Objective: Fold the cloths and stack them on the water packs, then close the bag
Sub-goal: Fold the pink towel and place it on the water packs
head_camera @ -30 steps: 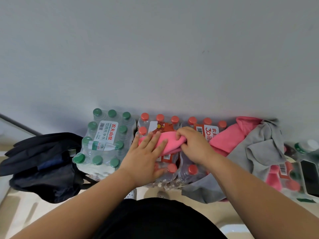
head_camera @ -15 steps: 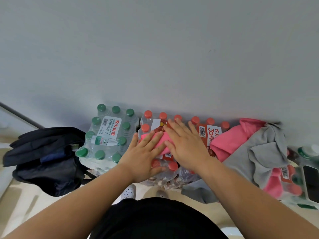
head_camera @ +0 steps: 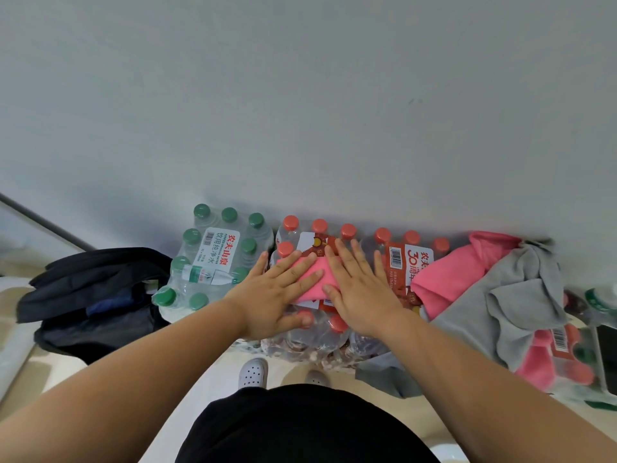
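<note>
A small folded pink cloth lies on top of a red-capped water pack. My left hand and my right hand both press flat on it with straight fingers, side by side. To the right, a loose pink cloth and a loose grey cloth are heaped over another red-capped pack. A green-capped water pack stands to the left. The black bag lies open on the floor at far left.
A grey wall rises right behind the packs. More red-capped bottles and a pink cloth sit under the grey cloth at the right edge. My white shoe stands on the beige floor in front of the packs.
My right hand let go of the pink cloth's folded edge and flattened out on it. My left hand stayed pressed on the cloth. The view shifted slightly.
</note>
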